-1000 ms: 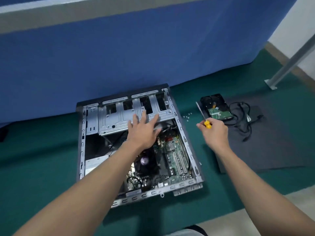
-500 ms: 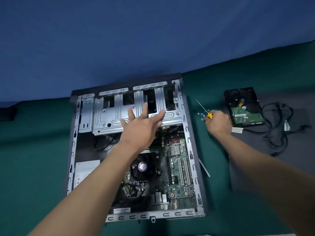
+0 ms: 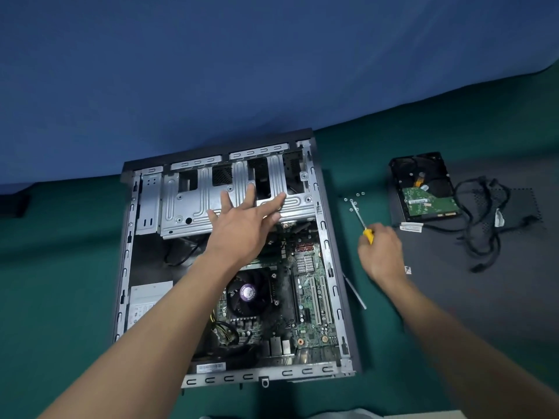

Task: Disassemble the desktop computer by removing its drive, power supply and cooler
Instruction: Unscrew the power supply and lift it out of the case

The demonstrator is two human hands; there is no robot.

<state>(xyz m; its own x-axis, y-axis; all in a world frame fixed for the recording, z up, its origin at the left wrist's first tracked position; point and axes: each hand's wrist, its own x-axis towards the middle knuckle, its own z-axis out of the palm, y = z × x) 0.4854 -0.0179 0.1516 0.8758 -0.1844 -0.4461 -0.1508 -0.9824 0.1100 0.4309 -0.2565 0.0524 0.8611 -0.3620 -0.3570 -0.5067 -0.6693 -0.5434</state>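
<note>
The open desktop case (image 3: 332,267) lies flat on the green floor. My left hand (image 3: 245,222) rests flat, fingers spread, on the silver drive cage (image 3: 187,204) at the case's far end. The black cooler fan (image 3: 249,293) sits on the motherboard (image 3: 311,297) below my wrist. The power supply (image 3: 148,297) with a white label lies at the case's near left. My right hand (image 3: 381,252), right of the case, grips a yellow-handled screwdriver (image 3: 361,220) whose tip points at loose screws. The removed hard drive (image 3: 423,189) lies board-up at the right.
Several small screws (image 3: 354,201) lie on the floor between case and drive. Black cables (image 3: 487,225) are heaped right of the drive on a dark mat (image 3: 484,297). A thin metal strip (image 3: 355,293) lies beside the case's right wall. A blue partition (image 3: 242,71) stands behind.
The view has tilted down and closer over the case. My right hand has lowered the screwdriver towards the floor near the screws. My left hand stays on the drive cage.
</note>
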